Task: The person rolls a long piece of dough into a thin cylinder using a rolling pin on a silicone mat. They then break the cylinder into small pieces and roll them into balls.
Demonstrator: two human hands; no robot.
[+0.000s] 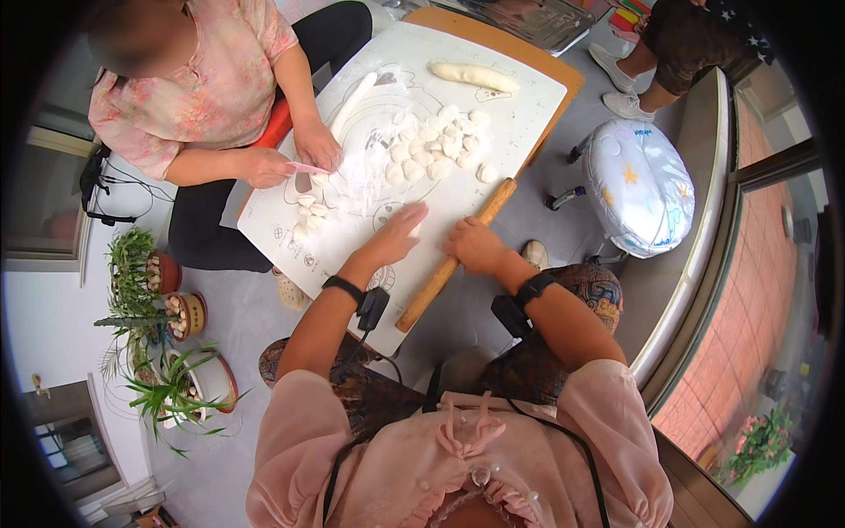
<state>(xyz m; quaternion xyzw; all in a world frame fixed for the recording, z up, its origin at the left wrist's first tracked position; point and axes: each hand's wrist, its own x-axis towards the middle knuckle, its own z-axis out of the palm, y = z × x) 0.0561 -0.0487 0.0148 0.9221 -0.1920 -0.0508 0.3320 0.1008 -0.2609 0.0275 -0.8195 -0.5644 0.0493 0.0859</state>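
My left hand is over the white dough mat, its fingers stretched out. A small white piece of dough shows between its thumb and fingers, mostly hidden; whether it is gripped is unclear. My right hand is closed around a wooden rolling pin, which lies slantwise along the mat's near right edge. Beyond my hands, many small floured dough pieces form a cluster, with a single dough piece to its right. Farther back rests a thick dough log.
Across the mat, a person's hands hold a pink-handled cutter by a thin dough rope and cut pieces. A covered stool stands right, potted plants left. Another person's legs are at the upper right.
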